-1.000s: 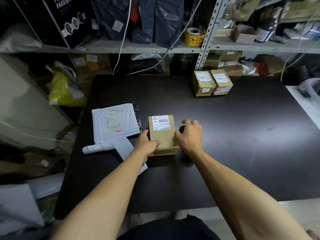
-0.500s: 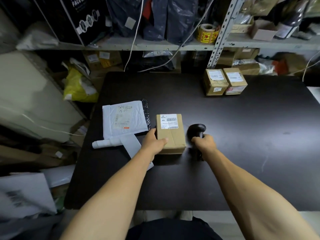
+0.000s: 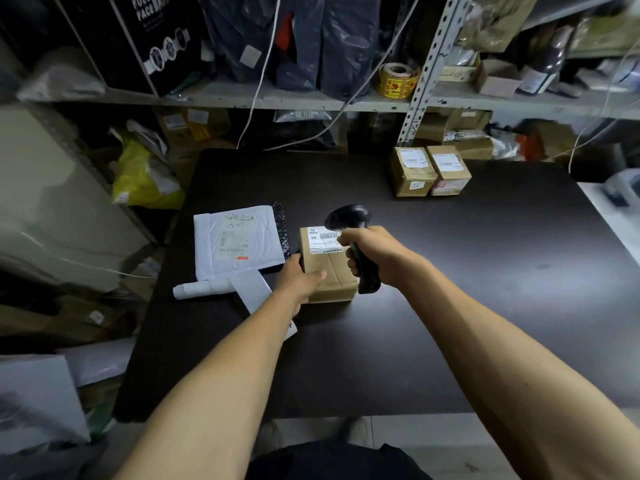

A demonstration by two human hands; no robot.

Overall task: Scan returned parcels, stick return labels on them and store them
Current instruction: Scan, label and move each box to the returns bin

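Observation:
A small brown cardboard parcel [image 3: 332,271] with a white barcode label on top lies on the black table [image 3: 450,306]. My left hand [image 3: 301,277] grips its near left corner. My right hand [image 3: 374,256] is closed around the handle of a black barcode scanner [image 3: 349,216]. The scanner is lifted off the table, and its head hangs over the parcel's far right edge, above the label. A white padded mailer [image 3: 239,240] with a label lies just left of the parcel. In front of the mailer sits a white label roll [image 3: 204,289] with a loose strip.
Two small brown boxes [image 3: 429,171] stand at the table's far right. Behind the table run metal shelves [image 3: 311,102] packed with bags, boxes and a yellow tape roll [image 3: 398,79]. A yellow bag [image 3: 145,178] and white packages crowd the floor at left.
My right hand went from the parcel to the scanner lying beside it, gripped it and lifted it over the label. My left hand stayed on the parcel.

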